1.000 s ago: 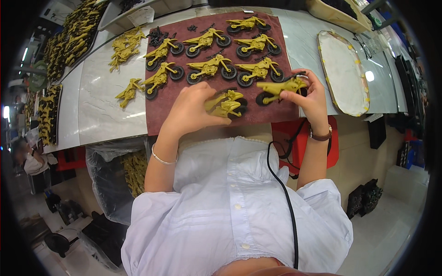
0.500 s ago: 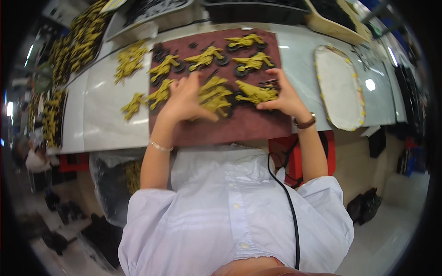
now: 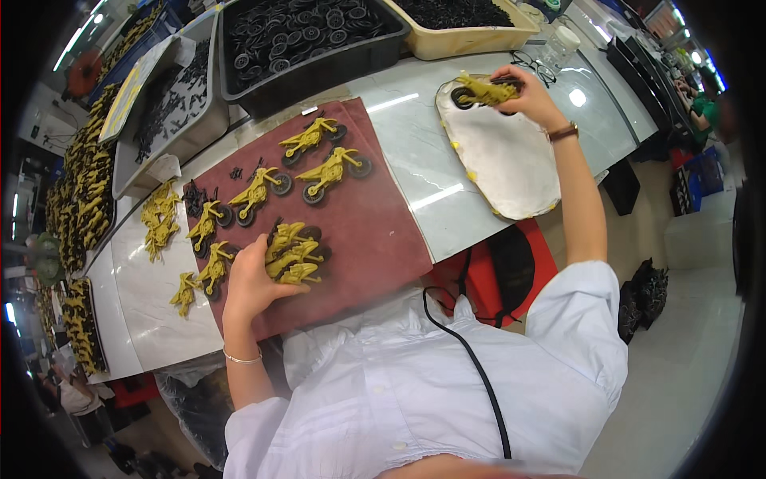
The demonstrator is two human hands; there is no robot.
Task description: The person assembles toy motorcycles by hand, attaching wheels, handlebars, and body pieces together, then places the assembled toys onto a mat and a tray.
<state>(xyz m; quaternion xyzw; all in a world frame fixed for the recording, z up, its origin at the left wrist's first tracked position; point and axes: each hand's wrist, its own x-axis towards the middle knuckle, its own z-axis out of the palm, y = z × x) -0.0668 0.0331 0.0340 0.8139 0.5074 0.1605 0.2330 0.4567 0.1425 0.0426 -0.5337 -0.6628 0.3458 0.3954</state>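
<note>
My right hand (image 3: pixel 533 97) is closed on a yellow toy motorcycle (image 3: pixel 487 93) with black wheels, held over the far end of a white oval tray (image 3: pixel 511 176). My left hand (image 3: pixel 249 279) is curled round a cluster of toy motorcycles (image 3: pixel 292 254) standing close together on the dark red mat (image 3: pixel 367 231). Its thumb lies along their near side, and its fingertips are partly hidden. Beyond that cluster, several assembled motorcycles stand apart on the mat, among them one at the mat's far edge (image 3: pixel 313 137) and one with both wheels showing (image 3: pixel 333 174).
A pile of yellow body parts (image 3: pixel 161 219) lies left of the mat. Behind it are a grey bin (image 3: pixel 171 136), a black bin of wheels (image 3: pixel 311 76) and a cream bin of small black parts (image 3: pixel 471 41). Eyeglasses (image 3: pixel 542 70) and a clear jar (image 3: pixel 561 44) lie beyond the tray.
My view has turned right. My right hand has left the mat and carried a toy motorcycle over to the white tray. My left hand stays at the cluster.
</note>
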